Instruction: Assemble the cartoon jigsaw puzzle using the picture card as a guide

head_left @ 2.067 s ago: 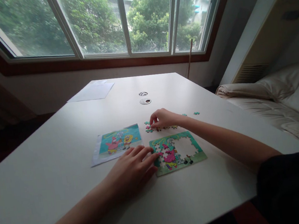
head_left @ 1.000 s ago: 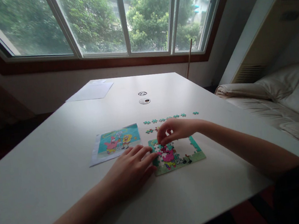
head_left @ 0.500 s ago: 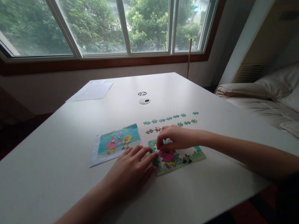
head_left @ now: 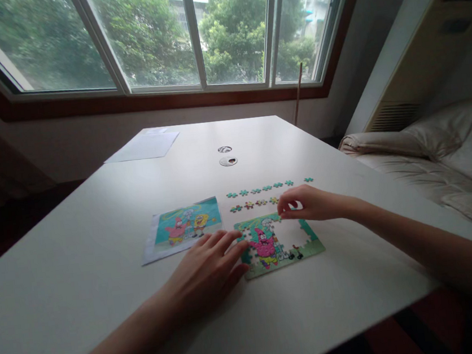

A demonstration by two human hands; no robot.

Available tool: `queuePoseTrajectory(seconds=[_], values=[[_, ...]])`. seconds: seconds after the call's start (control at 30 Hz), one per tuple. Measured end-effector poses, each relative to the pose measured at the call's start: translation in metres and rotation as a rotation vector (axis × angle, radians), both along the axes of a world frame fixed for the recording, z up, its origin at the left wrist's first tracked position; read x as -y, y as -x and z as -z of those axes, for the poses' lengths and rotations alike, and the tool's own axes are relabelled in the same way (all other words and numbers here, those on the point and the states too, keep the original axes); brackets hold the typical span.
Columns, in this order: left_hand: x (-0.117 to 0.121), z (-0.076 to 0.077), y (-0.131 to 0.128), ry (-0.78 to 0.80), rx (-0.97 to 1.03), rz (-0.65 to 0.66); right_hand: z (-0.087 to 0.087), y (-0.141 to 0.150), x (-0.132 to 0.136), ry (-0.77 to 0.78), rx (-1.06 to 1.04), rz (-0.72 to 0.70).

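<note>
A cartoon jigsaw puzzle (head_left: 265, 245) lies in its frame on the white table, with a large white gap at its upper right and smaller gaps along the left. My left hand (head_left: 215, 259) rests with fingers stretched out, its fingertips on the puzzle's left edge. Above the puzzle's top edge, my right hand (head_left: 302, 203) has thumb and index curled together; whatever is between the tips, if anything, is hidden. Two rows of loose jigsaw pieces (head_left: 261, 202) lie just beyond the puzzle, the nearer row partly behind my right hand.
A picture sheet (head_left: 188, 222) showing the same cartoon lies left of the puzzle, in a clear sleeve. White paper (head_left: 143, 146) sits at the table's far left. Two round inserts (head_left: 228, 161) are set in the tabletop (head_left: 99, 244). A pale sofa (head_left: 429, 149) stands to the right.
My right hand went from the loose pieces to the puzzle's pink figure, then moved off to the right. A piece now fills part of the gap there. My left hand stayed in place.
</note>
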State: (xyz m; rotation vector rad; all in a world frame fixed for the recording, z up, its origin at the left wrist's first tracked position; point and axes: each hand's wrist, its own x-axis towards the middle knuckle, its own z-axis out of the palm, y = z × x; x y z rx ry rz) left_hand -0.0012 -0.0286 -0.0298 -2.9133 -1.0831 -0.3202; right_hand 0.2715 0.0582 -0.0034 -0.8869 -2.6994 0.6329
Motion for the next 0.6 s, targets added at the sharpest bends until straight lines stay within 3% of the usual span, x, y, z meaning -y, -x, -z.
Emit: queuePoseTrajectory(seconds=[0.23, 0.6], values=[[0.003, 0.001, -0.005, 0.007, -0.011, 0.008, -0.005, -0.043, 0.001, 0.116, 0.211, 0.107], [0.004, 0.004, -0.005, 0.026, -0.011, -0.001, -0.008, -0.04, 0.013, 0.28, 0.28, 0.2]])
